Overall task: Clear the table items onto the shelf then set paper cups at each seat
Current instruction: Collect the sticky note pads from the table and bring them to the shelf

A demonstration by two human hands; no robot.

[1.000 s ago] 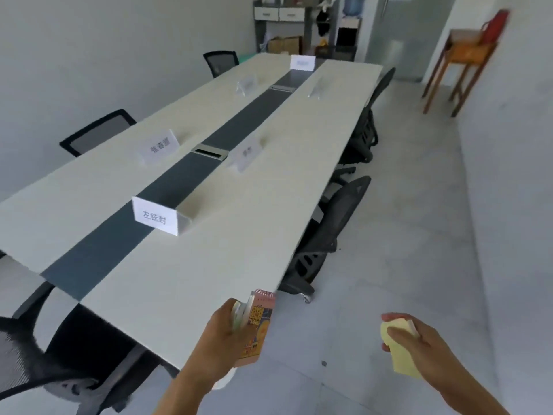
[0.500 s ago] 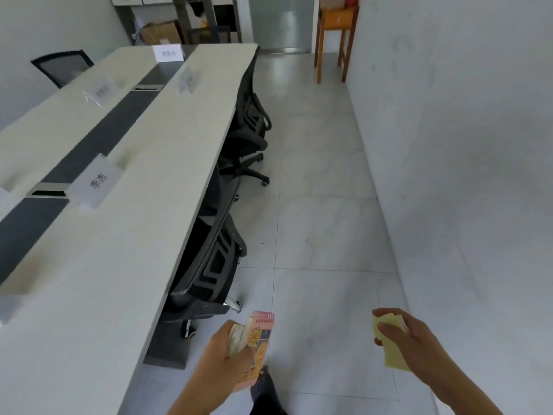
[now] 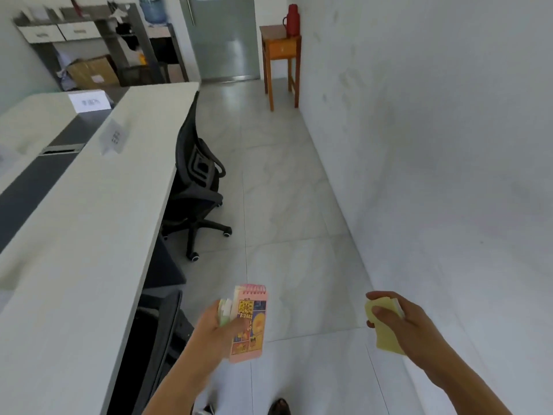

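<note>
My left hand (image 3: 220,326) grips a pink spiral notepad (image 3: 249,323) plus a thin pale pad, my right hand (image 3: 399,320) pinches yellow sticky notes (image 3: 386,339), all light, floppy paper, so I'd squeeze the edges flat walking beside the table (image 3: 89,223) toward the shelf (image 3: 89,40).

Both bare forearms are reaching forward from the frame's lower edge. The left grip (image 3: 218,327) is curling around a pink notepad (image 3: 250,324); the right grip (image 3: 402,320) is clutching a yellow pad (image 3: 386,342), thumb across it.
</note>
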